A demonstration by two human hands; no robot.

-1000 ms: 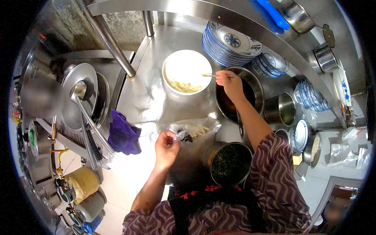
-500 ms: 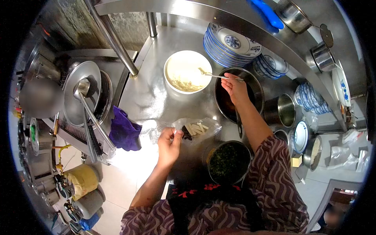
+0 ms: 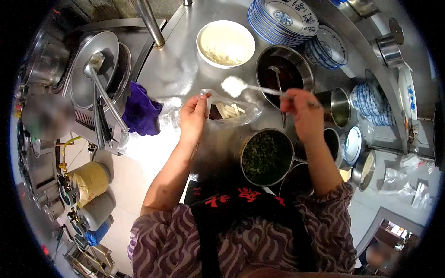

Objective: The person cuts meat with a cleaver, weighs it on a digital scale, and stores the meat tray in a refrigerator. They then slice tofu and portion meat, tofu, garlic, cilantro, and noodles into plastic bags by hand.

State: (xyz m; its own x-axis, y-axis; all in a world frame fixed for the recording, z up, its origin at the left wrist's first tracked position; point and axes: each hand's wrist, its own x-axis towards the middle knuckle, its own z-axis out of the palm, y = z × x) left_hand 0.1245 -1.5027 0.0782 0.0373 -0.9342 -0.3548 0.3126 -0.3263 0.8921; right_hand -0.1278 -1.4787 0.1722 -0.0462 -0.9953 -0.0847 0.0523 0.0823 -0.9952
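My left hand (image 3: 193, 116) pinches the edge of a clear plastic bag (image 3: 251, 114). Pale cut sticks (image 3: 228, 111) and some dark pieces lie inside it. In my right hand (image 3: 303, 113) is the handle of a spoon (image 3: 264, 89), blurred by motion, its head loaded with a white, lumpy paste (image 3: 233, 86). The loaded end hangs above the bag, apart from it. Just beyond stands a white bowl (image 3: 211, 61) of creamy pale mixture. A metal pot (image 3: 308, 76) of dark sauce with a ladle in it sits behind my right hand.
Nearer me is a pot of chopped greens (image 3: 265, 156). Blue-patterned plates (image 3: 283, 18) and bowls (image 3: 330, 46) are stacked at the back right. A purple cloth (image 3: 140, 111) lies left, beside a wok (image 3: 107, 51) with a ladle. Gas cylinders (image 3: 90, 183) stand on the floor.
My right hand has drawn the spoon out of the white bowl, toward me and over the bag, with paste on it. The view has tilted down; my left hand keeps hold of the bag.
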